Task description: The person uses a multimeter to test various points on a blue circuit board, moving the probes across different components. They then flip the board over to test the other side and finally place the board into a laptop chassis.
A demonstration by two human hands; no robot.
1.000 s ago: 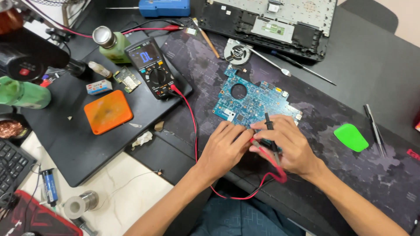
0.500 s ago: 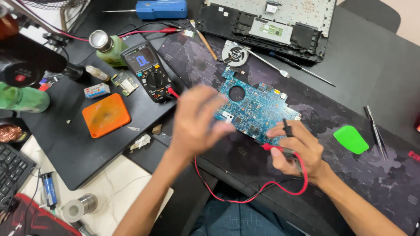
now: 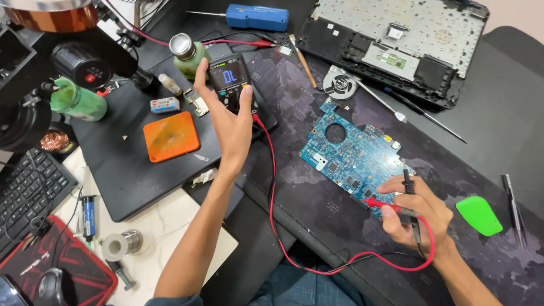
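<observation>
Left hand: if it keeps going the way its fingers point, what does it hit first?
The left hand already has its grip on the black handheld multimeter, fingers aimed up the desk. Straight past the meter, the first thing looks to be the black lead with the red crocodile clip; depth is unclear, so it may pass above it.

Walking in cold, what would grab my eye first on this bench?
Probably the blue circuit board lying bare in the middle of the dark mat, with the right hand beside it holding red and black probes. Next, the left hand gripping the black multimeter, and the bright orange pad left of it.
</observation>
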